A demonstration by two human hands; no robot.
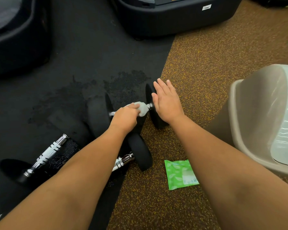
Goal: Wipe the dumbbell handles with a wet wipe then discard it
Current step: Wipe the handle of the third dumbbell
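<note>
Wiping is under way: the left hand (125, 117) grips the wet wipe (142, 109) around the handle of 1 dumbbell (157, 119) at centre. The right hand (165, 103), fingers straight, steadies its plate. The other dumbbell (47, 154) at 7 o'clock probably comes next, then the bin (246, 117) at 3 o'clock.

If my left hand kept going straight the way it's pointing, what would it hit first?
Probably the black weight plate just past the wet wipe, where your right hand lies flat; little bare handle lies between.

Three dumbbells (47, 153); one wet wipe (142, 109); one green packet (181, 174); one bin (256, 100); two hands (125, 118)
</note>
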